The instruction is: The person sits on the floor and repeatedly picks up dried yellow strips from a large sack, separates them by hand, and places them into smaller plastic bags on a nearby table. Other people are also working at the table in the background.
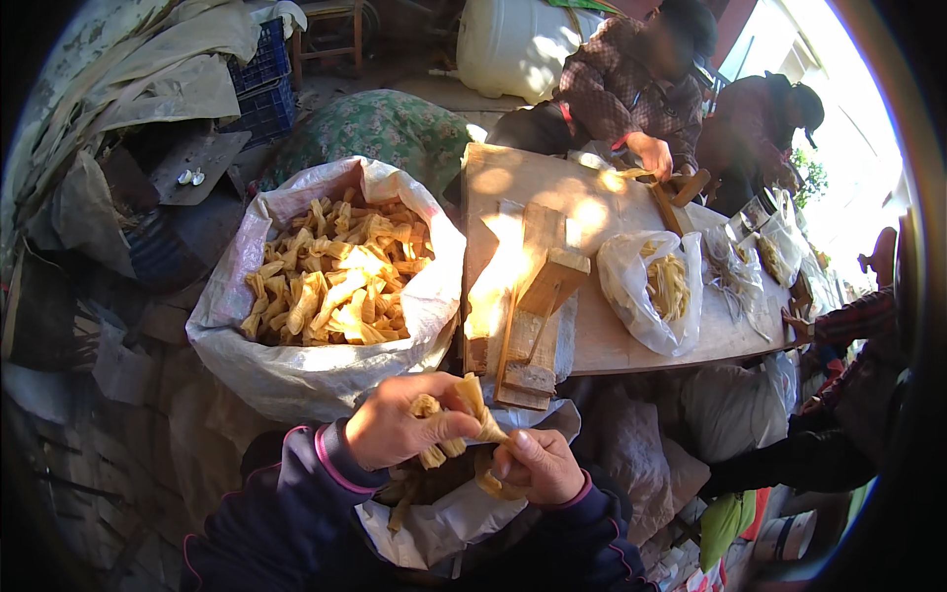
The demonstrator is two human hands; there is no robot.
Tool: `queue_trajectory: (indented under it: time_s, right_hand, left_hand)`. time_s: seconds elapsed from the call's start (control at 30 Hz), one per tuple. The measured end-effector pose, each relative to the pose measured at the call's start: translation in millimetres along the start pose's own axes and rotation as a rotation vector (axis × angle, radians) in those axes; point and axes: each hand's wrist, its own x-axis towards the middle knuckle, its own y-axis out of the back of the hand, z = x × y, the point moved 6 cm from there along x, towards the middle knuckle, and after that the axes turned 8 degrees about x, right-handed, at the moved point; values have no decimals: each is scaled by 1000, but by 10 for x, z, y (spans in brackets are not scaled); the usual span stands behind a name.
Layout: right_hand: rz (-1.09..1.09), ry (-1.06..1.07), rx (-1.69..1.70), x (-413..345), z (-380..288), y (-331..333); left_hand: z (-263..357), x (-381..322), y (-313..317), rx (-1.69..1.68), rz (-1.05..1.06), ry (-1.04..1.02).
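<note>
My left hand [414, 422] holds several yellowish folded strips, perhaps dried plant husk or food; their exact kind I cannot tell. One twisted strip [477, 403] stretches from it to my right hand [540, 465], whose thumb and finger pinch its narrow end. Under both hands lies an opened white sack [444, 529] in my lap, dark inside, with some strips in it. Ahead to the left stands a large white woven sack [296, 377] full of similar knotted strips [340, 274]. Just beyond my hands, a wooden block device [540, 325] rests on the table's near left part.
The wooden table [592, 281] bears a plastic bag of pale strips [666, 288] and further bags [740, 274]. A person [629, 96] works across it, another beside them, a third at the far right. Blue crates [263, 103] and a white plastic barrel [518, 48] stand behind.
</note>
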Motion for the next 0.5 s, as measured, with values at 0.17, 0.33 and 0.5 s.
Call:
queue_trajectory:
  time_s: [0.17,0.33,0.5]
  right_hand:
    - [68,7,-76,-8,22,39]
    - [304,380,-195,-91,-294,175]
    - [618,857,-578,-77,-793,188]
  left_hand:
    - [-168,-64,-200,-307,-98,253]
    - [-74,29,-95,-132,107,71]
    - [-24,443,-110,34,232,10]
